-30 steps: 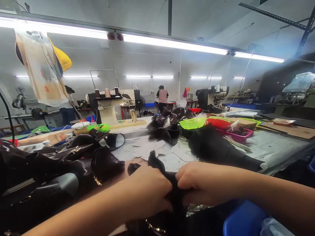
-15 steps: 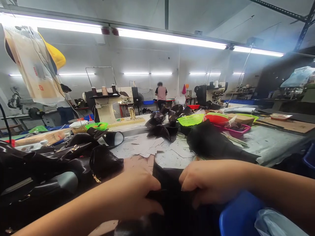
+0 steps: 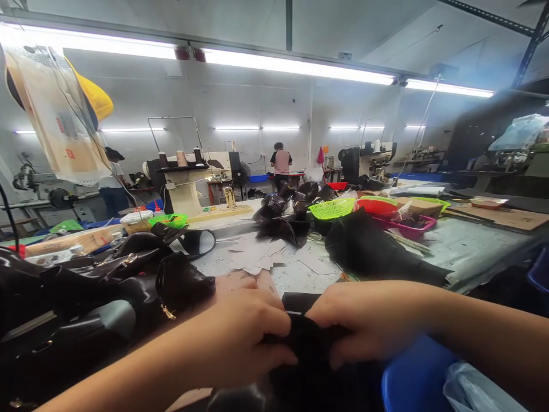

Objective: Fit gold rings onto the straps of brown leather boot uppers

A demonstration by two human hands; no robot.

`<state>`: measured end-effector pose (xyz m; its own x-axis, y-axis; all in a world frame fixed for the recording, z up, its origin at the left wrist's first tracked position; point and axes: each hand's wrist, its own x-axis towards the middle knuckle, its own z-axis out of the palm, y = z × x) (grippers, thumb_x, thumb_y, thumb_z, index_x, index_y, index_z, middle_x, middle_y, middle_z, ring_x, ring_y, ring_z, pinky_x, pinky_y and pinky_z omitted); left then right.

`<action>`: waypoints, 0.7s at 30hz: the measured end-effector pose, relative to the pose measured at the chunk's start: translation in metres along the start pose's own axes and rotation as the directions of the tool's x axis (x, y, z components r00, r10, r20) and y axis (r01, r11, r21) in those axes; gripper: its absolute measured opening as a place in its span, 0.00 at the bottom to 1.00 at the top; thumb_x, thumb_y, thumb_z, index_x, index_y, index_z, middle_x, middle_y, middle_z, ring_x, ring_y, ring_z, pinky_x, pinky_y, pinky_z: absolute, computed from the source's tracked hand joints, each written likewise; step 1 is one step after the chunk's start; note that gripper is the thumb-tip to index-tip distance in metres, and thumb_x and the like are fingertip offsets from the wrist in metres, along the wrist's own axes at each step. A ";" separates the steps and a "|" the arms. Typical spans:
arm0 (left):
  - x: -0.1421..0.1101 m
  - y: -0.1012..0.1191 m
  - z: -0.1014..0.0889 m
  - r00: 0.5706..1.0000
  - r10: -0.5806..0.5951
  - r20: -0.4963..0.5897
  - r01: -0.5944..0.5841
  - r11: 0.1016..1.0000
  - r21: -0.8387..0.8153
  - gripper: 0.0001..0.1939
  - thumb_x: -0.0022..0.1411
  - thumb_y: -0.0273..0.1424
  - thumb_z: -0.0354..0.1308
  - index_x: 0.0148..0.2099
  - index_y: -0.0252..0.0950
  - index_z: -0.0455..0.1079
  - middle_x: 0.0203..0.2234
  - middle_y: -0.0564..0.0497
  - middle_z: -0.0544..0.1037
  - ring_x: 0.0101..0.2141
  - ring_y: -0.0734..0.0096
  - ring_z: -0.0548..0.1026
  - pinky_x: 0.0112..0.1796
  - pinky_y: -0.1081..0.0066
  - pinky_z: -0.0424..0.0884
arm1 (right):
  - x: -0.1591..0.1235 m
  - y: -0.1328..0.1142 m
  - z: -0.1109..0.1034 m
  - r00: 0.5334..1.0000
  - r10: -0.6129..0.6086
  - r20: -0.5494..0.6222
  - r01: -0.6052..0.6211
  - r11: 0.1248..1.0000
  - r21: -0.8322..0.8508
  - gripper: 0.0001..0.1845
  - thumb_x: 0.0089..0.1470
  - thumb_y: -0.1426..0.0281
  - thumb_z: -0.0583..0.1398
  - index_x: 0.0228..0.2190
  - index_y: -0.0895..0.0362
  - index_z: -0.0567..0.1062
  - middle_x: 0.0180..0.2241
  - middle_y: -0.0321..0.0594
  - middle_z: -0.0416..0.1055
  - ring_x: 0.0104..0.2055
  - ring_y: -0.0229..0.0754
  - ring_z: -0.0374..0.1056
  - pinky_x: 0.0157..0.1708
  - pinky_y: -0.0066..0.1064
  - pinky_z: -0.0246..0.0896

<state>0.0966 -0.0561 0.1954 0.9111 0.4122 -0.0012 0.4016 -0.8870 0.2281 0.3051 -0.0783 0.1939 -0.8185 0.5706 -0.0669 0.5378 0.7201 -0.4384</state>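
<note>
Both hands hold a soft black piece of material [image 3: 309, 366], perhaps leather or cloth, at the near edge of the table. My left hand [image 3: 253, 326] pinches its upper edge, thumb below and fingers above. Close by on the other side, my right hand [image 3: 355, 320] is closed on the same edge. The lower part of the piece is dark and its shape is hard to make out. Left of my left hand lies a heap of shiny dark brown leather bags [image 3: 141, 269] with a gold zip pull [image 3: 168, 312]. Whitish paper pieces [image 3: 259, 256] lie beyond the hands.
Another black piece [image 3: 369, 249] lies beyond my right hand. Baskets, one lime green [image 3: 332, 208] and one magenta [image 3: 412, 227], stand behind it. A blue bin [image 3: 412, 377] is at lower right. A sewing machine [image 3: 189, 183] and a person [image 3: 282, 163] are farther back.
My left hand has moved slightly right and closer to my right hand. The edge of the black piece that stood up between them is now folded down.
</note>
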 end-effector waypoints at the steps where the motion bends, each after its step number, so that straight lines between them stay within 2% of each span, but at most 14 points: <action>1: 0.001 0.001 0.001 1.000 0.010 0.005 -0.010 1.000 -0.002 0.06 0.56 0.29 0.59 0.27 0.36 0.69 0.24 0.55 0.73 0.29 0.75 0.70 0.36 0.74 0.61 | 0.000 0.001 -0.001 1.000 -0.004 0.018 0.004 1.000 0.016 0.17 0.43 0.79 0.64 0.38 0.58 0.73 0.26 0.33 0.70 0.27 0.34 0.63 0.25 0.21 0.55; 3: 0.004 0.005 0.005 0.999 0.028 -0.026 -0.028 1.000 0.012 0.08 0.57 0.29 0.57 0.25 0.36 0.67 0.24 0.56 0.72 0.28 0.75 0.70 0.35 0.74 0.61 | 0.003 0.003 -0.002 0.999 0.012 0.045 -0.014 0.999 0.041 0.21 0.39 0.78 0.65 0.39 0.59 0.72 0.26 0.31 0.68 0.26 0.34 0.61 0.23 0.21 0.53; 6: 0.008 0.009 0.008 0.996 0.030 -0.085 -0.025 0.998 0.054 0.10 0.56 0.27 0.56 0.23 0.35 0.64 0.24 0.55 0.73 0.28 0.75 0.69 0.36 0.72 0.60 | 0.007 0.005 0.004 0.997 0.080 -0.017 -0.077 0.985 0.156 0.13 0.39 0.71 0.66 0.31 0.60 0.74 0.22 0.28 0.64 0.24 0.32 0.59 0.21 0.20 0.51; 9: 0.007 0.008 0.003 0.999 0.032 -0.037 -0.030 0.998 0.051 0.09 0.56 0.30 0.57 0.25 0.35 0.67 0.24 0.55 0.73 0.28 0.74 0.70 0.35 0.72 0.60 | 0.006 0.006 0.012 0.986 0.104 -0.133 -0.068 0.966 0.250 0.06 0.42 0.72 0.65 0.23 0.61 0.73 0.17 0.26 0.58 0.21 0.28 0.54 0.19 0.18 0.48; 13: 0.005 0.004 -0.005 0.999 0.022 0.045 -0.025 0.998 0.058 0.04 0.56 0.31 0.59 0.29 0.38 0.71 0.25 0.55 0.74 0.31 0.71 0.70 0.37 0.71 0.59 | 0.000 0.005 0.014 0.991 0.046 -0.127 -0.009 0.959 0.283 0.03 0.43 0.79 0.63 0.24 0.62 0.73 0.18 0.26 0.57 0.20 0.27 0.53 0.20 0.17 0.49; 15: 0.006 0.004 -0.003 1.000 0.022 0.014 -0.023 0.996 0.081 0.04 0.55 0.28 0.58 0.28 0.37 0.70 0.25 0.55 0.74 0.30 0.71 0.70 0.38 0.70 0.58 | 0.000 0.005 0.012 0.996 0.047 -0.081 -0.025 0.967 0.252 0.05 0.43 0.81 0.62 0.26 0.62 0.73 0.19 0.26 0.58 0.21 0.28 0.54 0.21 0.18 0.49; 17: 0.007 0.006 0.003 0.998 0.022 -0.061 -0.016 0.995 0.096 0.06 0.55 0.28 0.58 0.26 0.36 0.68 0.25 0.55 0.73 0.30 0.72 0.69 0.39 0.69 0.57 | 0.002 0.006 0.011 0.997 0.059 -0.059 -0.049 0.986 0.157 0.05 0.42 0.79 0.63 0.26 0.61 0.73 0.20 0.27 0.59 0.22 0.29 0.56 0.22 0.19 0.49; 19: 0.007 0.007 0.007 0.992 0.011 -0.129 0.001 0.996 0.095 0.08 0.55 0.30 0.58 0.25 0.35 0.66 0.25 0.56 0.73 0.31 0.71 0.68 0.40 0.67 0.56 | 0.004 0.006 0.011 0.994 0.057 -0.090 -0.051 0.996 0.069 0.04 0.44 0.76 0.63 0.24 0.61 0.72 0.20 0.28 0.59 0.23 0.30 0.56 0.23 0.20 0.50; 21: 0.006 0.005 0.008 0.990 -0.021 -0.137 0.033 0.996 0.080 0.08 0.55 0.32 0.59 0.26 0.36 0.68 0.27 0.56 0.74 0.33 0.70 0.68 0.41 0.66 0.55 | 0.004 0.007 0.011 0.991 0.042 -0.124 -0.033 0.996 0.077 0.06 0.47 0.74 0.62 0.22 0.62 0.71 0.19 0.29 0.58 0.23 0.30 0.56 0.24 0.21 0.51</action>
<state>0.1048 -0.0600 0.1887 0.8811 0.4557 0.1269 0.4372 -0.8869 0.1494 0.3030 -0.0757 0.1808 -0.7638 0.6449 0.0262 0.5471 0.6684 -0.5038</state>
